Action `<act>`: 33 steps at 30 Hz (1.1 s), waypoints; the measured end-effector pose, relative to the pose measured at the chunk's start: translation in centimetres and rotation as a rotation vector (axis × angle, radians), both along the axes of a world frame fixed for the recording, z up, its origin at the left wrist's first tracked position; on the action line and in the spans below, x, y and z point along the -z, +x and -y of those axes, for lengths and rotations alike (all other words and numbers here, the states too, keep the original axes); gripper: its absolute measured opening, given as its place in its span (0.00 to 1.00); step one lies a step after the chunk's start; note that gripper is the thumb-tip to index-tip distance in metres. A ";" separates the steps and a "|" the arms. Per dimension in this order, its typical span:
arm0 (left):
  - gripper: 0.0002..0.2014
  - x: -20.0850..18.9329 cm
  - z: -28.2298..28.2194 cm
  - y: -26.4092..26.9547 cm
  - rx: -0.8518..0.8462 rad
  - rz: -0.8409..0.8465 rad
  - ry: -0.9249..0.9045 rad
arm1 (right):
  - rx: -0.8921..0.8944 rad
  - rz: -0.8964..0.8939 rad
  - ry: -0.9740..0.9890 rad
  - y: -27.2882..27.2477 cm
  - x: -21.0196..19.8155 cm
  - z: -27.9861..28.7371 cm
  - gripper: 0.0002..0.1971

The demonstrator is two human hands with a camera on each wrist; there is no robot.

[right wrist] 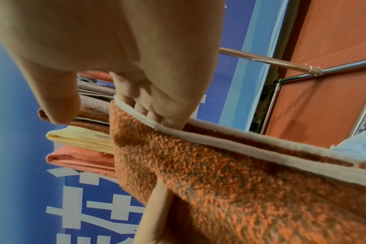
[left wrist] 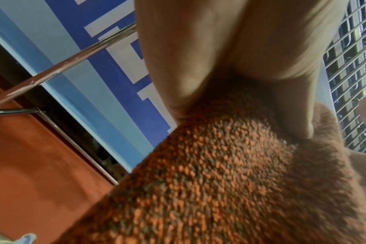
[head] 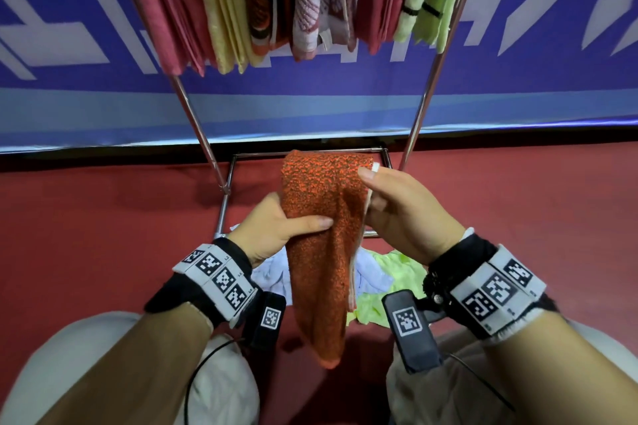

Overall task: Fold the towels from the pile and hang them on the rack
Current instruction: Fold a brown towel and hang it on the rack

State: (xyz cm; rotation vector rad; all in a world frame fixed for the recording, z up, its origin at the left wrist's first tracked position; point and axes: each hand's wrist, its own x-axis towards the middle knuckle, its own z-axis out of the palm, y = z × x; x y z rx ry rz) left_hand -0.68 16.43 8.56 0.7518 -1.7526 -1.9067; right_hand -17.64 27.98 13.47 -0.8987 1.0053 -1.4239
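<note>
while the left hand point(head: 276, 228) and right hand point(head: 400, 214) both grip the folded towel point(head: 321, 190), the far rack point(head: 201, 138) looks mostly full and a small pile point(head: 400, 274) is left underneath.

Head cam: above, facing forward-down; rack point(head: 193, 121) far, orange towel point(head: 321, 203) near. Wrist cams: very close on that towel, facing the far banner point(head: 310, 103). All three share these.

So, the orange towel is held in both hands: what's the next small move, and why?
Probably raise the orange towel toward the rack. It looks folded into a narrow strip, the left hand and right hand grip its upper part, and other towels already hang there.
</note>
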 end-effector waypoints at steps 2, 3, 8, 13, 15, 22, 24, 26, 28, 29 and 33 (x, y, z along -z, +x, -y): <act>0.17 -0.1 -0.1 -0.1 -0.003 0.008 0.030 | 0.023 -0.018 -0.012 -0.2 0.3 0.0 0.17; 0.17 -0.1 -0.2 0.0 -0.009 0.011 0.043 | 0.055 -0.012 -0.018 -0.4 0.6 0.0 0.15; 0.18 -0.8 -0.2 0.5 -0.061 -0.029 0.072 | 0.259 -0.046 0.038 -2.2 3.3 0.7 0.26; 0.17 -1.6 -0.2 0.4 -0.116 -0.079 0.085 | -0.081 -0.183 0.094 0.1 4.6 1.3 0.32; 0.16 -1.8 0.0 0.2 -0.132 -0.111 0.114 | -0.198 -0.242 0.108 1.1 5.1 1.5 0.26; 0.14 -2.6 1.1 0.5 -0.235 -0.195 0.198 | -0.192 -0.564 0.163 1.2 6.5 1.9 0.14; 0.16 -2.8 1.6 0.7 -0.277 -0.209 0.225 | -0.234 -0.597 0.178 1.4 6.5 1.8 0.13; 0.17 -2.9 1.9 0.7 -0.303 -0.199 0.244 | -0.252 -0.567 0.178 1.6 6.6 1.7 0.11; 0.15 -3.0 2.0 0.6 -0.324 -0.177 0.264 | -0.242 -0.476 0.184 1.9 6.5 1.5 0.10; 0.13 -3.0 2.1 0.6 -0.339 -0.168 0.278 | -0.236 -0.415 0.196 2.0 6.4 1.4 0.09; 0.07 -2.7 2.4 0.5 -0.387 -0.151 0.386 | -0.244 -0.267 0.232 2.1 5.8 1.1 0.08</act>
